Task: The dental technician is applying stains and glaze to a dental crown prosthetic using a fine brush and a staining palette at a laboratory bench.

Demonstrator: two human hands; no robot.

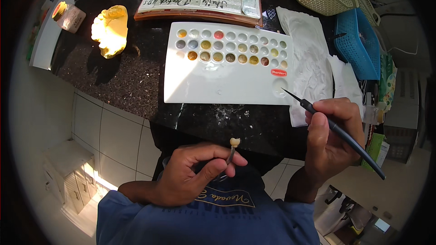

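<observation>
Left hand [187,172]: thumb and fingers pinched together on a thin grey pin [230,155] carrying a small cream tooth-shaped crown [235,141], nearside of the white rectangular palette [204,84], apart from it. Right hand [326,149]: fingers clamped on a slim black brush [355,148], tip at palette's lower-right round well [277,91], contact unclear.

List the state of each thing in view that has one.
Left hand, closed on thin post
Tooth crown, on post's top
Right hand, gripping brush
Brush tip, at palette's round well; contact unclear
Palette, several wells coloured
Jar, lidded
Paper towel, wrinkled
Dental cast, brightly sunlit
</observation>
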